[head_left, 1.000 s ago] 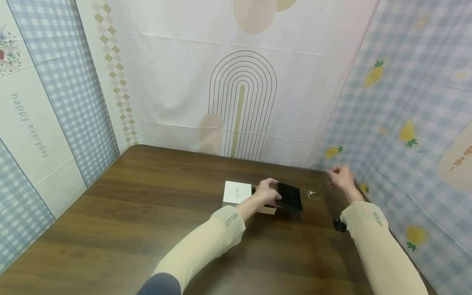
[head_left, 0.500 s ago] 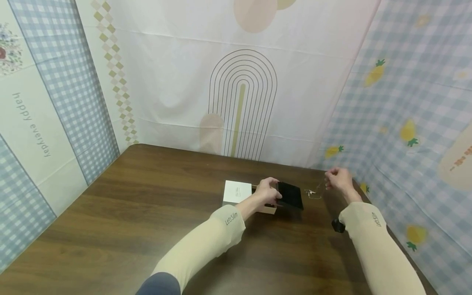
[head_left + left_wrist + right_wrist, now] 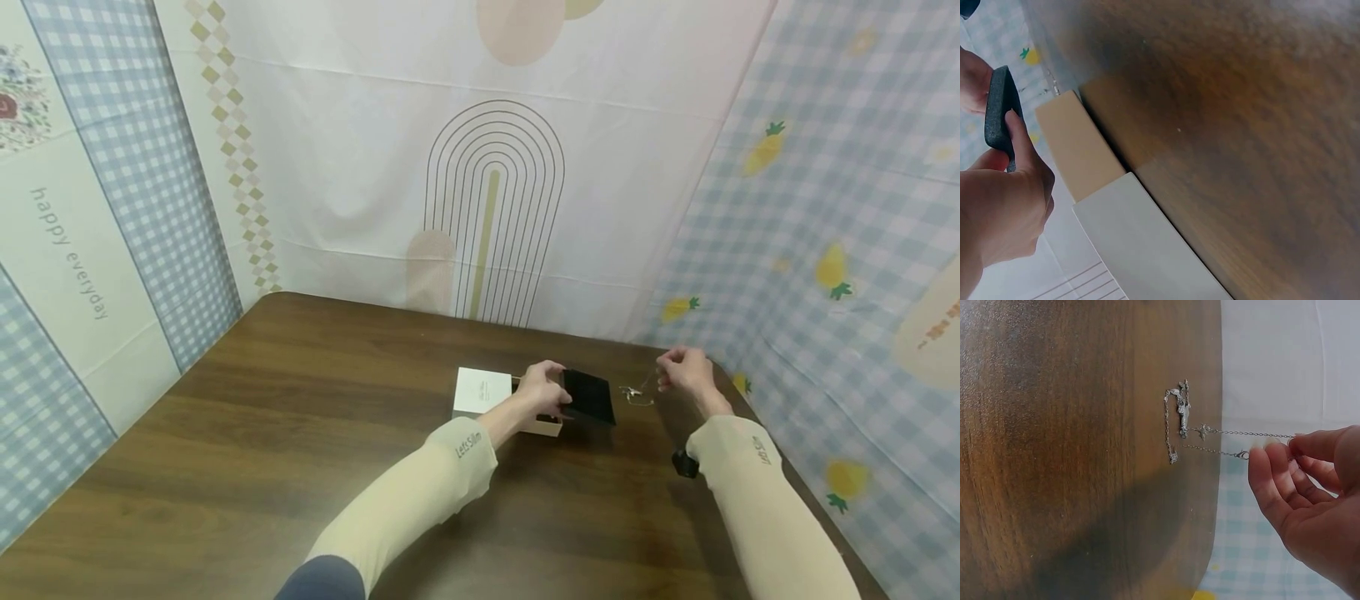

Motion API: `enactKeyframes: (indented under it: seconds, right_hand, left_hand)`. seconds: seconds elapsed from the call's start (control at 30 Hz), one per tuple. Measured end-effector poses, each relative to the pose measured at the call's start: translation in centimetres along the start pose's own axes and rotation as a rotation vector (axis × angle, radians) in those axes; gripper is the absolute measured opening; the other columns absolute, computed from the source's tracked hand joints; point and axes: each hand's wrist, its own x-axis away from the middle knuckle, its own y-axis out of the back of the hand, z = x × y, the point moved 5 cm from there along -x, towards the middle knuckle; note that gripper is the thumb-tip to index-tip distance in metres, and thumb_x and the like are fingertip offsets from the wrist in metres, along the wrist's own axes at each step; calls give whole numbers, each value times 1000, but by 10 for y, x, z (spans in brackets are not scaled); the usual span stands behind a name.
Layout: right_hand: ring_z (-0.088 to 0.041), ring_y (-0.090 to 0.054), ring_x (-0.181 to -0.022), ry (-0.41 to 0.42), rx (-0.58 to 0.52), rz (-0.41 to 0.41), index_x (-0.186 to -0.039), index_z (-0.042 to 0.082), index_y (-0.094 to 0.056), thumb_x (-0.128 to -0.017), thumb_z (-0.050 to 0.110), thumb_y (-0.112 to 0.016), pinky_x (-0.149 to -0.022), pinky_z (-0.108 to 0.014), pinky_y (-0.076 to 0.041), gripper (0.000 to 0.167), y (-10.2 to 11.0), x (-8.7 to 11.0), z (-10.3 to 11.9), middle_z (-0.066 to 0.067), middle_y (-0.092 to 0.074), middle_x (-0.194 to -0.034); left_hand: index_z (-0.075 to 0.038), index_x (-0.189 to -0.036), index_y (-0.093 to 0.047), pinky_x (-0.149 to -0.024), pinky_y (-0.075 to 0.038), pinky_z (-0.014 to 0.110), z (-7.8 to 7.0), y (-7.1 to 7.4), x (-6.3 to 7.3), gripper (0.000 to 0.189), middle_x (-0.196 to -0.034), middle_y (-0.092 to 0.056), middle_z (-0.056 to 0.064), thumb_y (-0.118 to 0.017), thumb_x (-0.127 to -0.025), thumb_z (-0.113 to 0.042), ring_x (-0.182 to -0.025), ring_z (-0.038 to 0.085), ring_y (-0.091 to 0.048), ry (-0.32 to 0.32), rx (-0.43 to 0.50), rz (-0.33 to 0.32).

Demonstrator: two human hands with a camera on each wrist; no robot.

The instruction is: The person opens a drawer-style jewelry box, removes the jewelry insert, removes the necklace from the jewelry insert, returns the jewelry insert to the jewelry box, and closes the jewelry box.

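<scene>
My left hand (image 3: 542,392) pinches a flat black foam pad (image 3: 589,398) between thumb and fingers, tilted over the open end of a small box. The box has a white sleeve (image 3: 482,390) and a cream drawer (image 3: 1079,144) that sticks out of it. To the right, my right hand (image 3: 688,372) pinches a thin silver chain necklace (image 3: 1184,415) between thumb and fingertips. Two strands rise from the table to the fingers, one ending in a clasp (image 3: 1243,454). The rest, with small charms, lies bunched on the wood. The pad hides part of the drawer's inside.
The brown wooden table (image 3: 300,417) stretches left and toward me. Its far edge meets a white patterned cloth (image 3: 345,167), and a blue checked cloth (image 3: 840,333) hangs close along its right side. A black object (image 3: 686,463) sits at my right wrist.
My right hand has moved slightly left and lower in the head view with the necklace strands. My left hand and the black foam pad have stayed almost still.
</scene>
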Motion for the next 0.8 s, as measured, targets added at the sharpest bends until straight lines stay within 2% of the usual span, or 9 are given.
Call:
enactKeyframes:
  seconds: [0.3, 0.53, 0.8]
  right_hand:
    - [-10, -65, -56, -13, -16, -4, -107, -18, -56, -96, 7, -51, -61, -34, -60, 27, -4, -2, -3, -9, -68, -70]
    - [-10, -64, -55, 20, -10, -1, -99, -16, -59, -94, 7, -51, -53, -27, -57, 25, -4, 2, 2, -9, -67, -68]
    - [-10, -66, -60, -10, 46, 20, -109, -16, -58, -97, 9, -50, -61, -31, -59, 29, -10, 0, 2, -14, -71, -77]
  left_hand:
    - [-8, -132, -54, -74, -60, 37, -1, 1, 0, 53, -87, -60, 10, -66, -83, 8, -69, 23, -68, 0, 28, 3]
    - [-8, -133, -54, -71, -60, 34, 0, 3, -2, 54, -87, -60, 9, -66, -83, 8, -69, 22, -67, 2, 42, -2]
    - [-7, -133, -53, -71, -60, 33, 0, 4, -2, 54, -83, -59, 8, -66, -83, 8, -68, 23, -67, -6, 42, 0]
